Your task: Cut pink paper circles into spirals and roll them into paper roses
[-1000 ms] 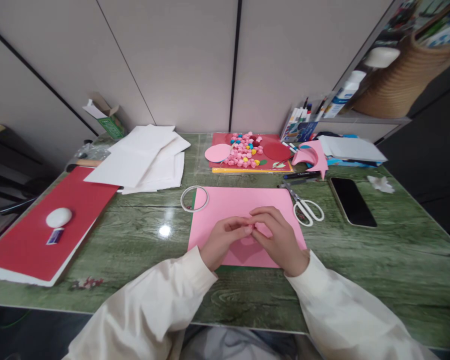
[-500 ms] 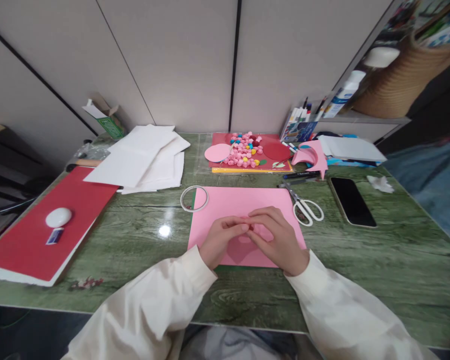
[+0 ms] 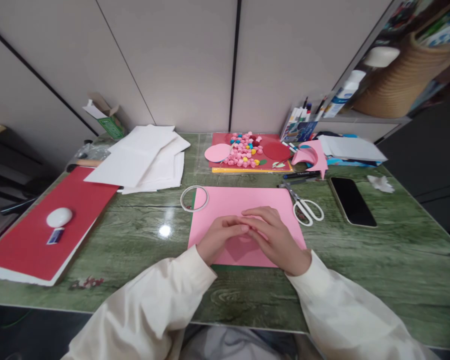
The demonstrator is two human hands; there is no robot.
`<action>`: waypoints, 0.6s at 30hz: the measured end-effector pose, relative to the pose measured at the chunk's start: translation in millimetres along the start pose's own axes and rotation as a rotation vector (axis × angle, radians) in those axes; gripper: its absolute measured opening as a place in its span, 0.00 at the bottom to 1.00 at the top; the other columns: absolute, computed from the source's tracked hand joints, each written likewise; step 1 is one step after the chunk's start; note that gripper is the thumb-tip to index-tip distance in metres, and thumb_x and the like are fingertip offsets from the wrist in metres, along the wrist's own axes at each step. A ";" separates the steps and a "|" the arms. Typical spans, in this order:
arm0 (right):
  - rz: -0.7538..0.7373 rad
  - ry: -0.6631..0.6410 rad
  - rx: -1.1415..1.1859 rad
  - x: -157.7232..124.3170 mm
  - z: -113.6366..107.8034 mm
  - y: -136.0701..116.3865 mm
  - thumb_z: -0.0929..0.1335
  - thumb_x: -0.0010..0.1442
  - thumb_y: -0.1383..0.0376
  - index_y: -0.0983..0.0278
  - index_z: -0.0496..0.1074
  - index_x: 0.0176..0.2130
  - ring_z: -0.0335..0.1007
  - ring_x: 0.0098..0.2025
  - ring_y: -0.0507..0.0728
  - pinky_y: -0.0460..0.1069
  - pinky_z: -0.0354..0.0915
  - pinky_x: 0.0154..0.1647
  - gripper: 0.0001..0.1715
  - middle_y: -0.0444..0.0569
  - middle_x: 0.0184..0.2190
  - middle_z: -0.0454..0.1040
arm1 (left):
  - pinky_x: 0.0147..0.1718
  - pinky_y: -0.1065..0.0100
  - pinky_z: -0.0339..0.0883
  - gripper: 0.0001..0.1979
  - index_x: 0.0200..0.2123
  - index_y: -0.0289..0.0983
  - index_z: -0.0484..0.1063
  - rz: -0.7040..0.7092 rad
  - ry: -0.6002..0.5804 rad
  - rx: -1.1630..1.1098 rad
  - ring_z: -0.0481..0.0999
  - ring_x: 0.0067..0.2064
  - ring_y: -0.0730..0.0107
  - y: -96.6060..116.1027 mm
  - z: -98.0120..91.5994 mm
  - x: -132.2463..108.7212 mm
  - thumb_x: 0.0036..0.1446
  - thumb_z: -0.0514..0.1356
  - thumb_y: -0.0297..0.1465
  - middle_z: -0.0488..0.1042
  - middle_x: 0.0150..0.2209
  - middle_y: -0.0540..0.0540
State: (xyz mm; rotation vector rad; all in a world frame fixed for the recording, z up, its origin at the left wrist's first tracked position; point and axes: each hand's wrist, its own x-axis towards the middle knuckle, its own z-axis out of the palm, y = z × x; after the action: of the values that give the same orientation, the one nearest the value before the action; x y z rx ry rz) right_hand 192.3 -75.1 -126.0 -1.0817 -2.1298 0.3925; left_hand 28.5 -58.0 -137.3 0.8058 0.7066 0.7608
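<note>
My left hand (image 3: 222, 236) and my right hand (image 3: 275, 239) meet fingertip to fingertip over a sheet of pink paper (image 3: 243, 197). The left fingers are pressed together in a pinch, and the right fingers bend across the tips of the left ones. Whatever lies between them is hidden by the fingers. A green edge shows under the pink sheet. On its upper left corner rests a roll of white tape (image 3: 194, 199), and white-handled scissors (image 3: 306, 209) lie along its right edge.
Behind the sheet, pink, blue and yellow paper balls (image 3: 243, 150) lie on a red sheet with a pink disc (image 3: 217, 152). White papers (image 3: 146, 157) and a red board (image 3: 33, 240) are left; a pink cut-out (image 3: 317, 155) and phone (image 3: 352, 201) are right.
My right fingers have slid left over the left fingertips, covering a small pinkish thing that showed between them. Blue clothing at the right edge has gone from view.
</note>
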 end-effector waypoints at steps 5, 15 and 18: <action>0.065 0.105 0.029 -0.9 1.2 1.1 0.65 0.58 0.70 0.57 0.71 0.42 0.64 0.47 0.58 0.57 0.62 0.47 0.13 0.49 0.43 0.71 | 0.40 0.64 0.62 0.12 0.35 0.32 0.75 0.022 0.041 -0.009 0.72 0.36 0.67 -2.4 4.7 -2.1 0.46 0.64 0.32 0.75 0.32 0.44; 0.139 0.142 0.105 0.7 -1.4 -3.9 0.68 0.53 0.70 0.59 0.73 0.33 0.66 0.44 0.58 0.57 0.65 0.44 0.06 0.49 0.39 0.71 | 0.40 0.63 0.62 0.09 0.32 0.32 0.74 0.023 0.009 -0.010 0.72 0.36 0.67 -2.4 7.5 -3.9 0.47 0.64 0.30 0.73 0.30 0.45; 0.142 0.144 0.103 -0.1 0.1 -3.5 0.69 0.52 0.71 0.60 0.72 0.32 0.66 0.44 0.59 0.57 0.64 0.44 0.07 0.49 0.39 0.71 | 0.38 0.65 0.62 0.08 0.32 0.33 0.73 0.029 0.008 -0.016 0.71 0.35 0.69 -5.1 6.7 -3.4 0.47 0.64 0.30 0.74 0.31 0.46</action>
State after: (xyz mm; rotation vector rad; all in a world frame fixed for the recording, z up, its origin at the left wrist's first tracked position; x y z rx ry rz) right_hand 190.2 -77.3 -124.3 -1.1697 -1.8923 0.4711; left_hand 33.5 -65.5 -137.2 0.8002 0.6962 0.7949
